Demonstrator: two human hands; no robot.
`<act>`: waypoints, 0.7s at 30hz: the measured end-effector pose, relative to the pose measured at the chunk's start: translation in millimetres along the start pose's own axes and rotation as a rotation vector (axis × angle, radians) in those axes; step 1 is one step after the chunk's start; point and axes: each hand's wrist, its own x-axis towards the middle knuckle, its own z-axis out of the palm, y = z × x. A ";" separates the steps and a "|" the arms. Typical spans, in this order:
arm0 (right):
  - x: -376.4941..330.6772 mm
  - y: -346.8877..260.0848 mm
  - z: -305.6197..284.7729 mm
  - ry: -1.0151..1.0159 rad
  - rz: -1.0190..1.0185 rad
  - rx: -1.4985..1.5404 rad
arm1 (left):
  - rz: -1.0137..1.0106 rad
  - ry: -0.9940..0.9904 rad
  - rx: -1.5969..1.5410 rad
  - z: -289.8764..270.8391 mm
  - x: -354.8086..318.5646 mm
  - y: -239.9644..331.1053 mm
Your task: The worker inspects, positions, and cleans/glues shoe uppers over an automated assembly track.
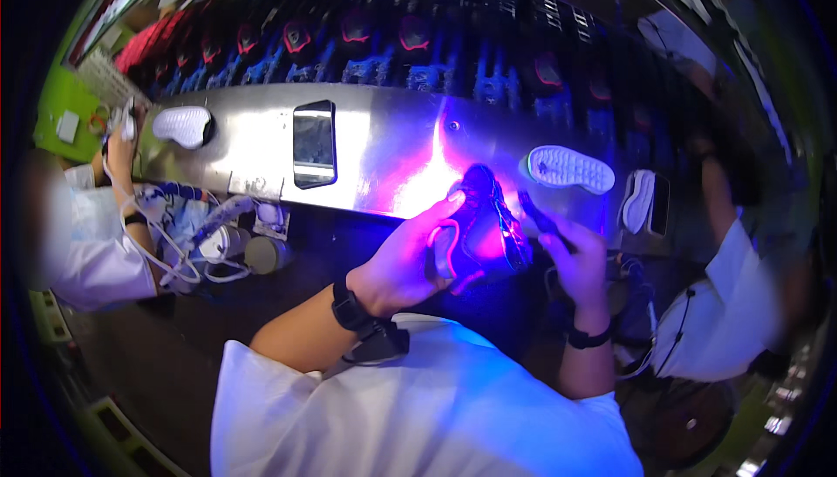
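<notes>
My left hand [405,255] is closed round a dark shoe upper [479,211], with its toe pointing away from me. Pink edging shows at its collar, and purple-blue light glows along its right side. On the right, my right hand [577,261] grips a slim dark tool [549,222] whose tip is close to the shoe upper; whether they touch I cannot tell, nor can I make out the tool's exact kind. Beyond my right hand, a white shoe sole [571,169] lies tread up on the metal bench [370,150].
A black phone [315,144] and another white sole [183,126] lie on the bench to the left. A third sole [639,201] is at the right. Behind the bench, a dark rack or conveyor [349,54] carries several pink-edged uppers. Co-workers sit at both sides; cups [264,255] and cables are at left.
</notes>
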 end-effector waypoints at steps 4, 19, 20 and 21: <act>-5.8 -15.0 13.2 0.064 0.116 0.188 | 0.241 -0.160 0.399 -4.3 5.3 13.4; -45.2 -56.4 -34.8 0.112 0.128 0.299 | 1.723 -0.152 2.150 4.2 -0.2 46.2; -44.9 -59.3 -39.7 0.110 0.060 0.270 | 1.816 -0.201 2.212 7.0 1.9 44.7; -44.1 -60.9 -43.9 0.108 0.062 0.268 | 1.847 -0.211 2.228 14.0 2.7 40.6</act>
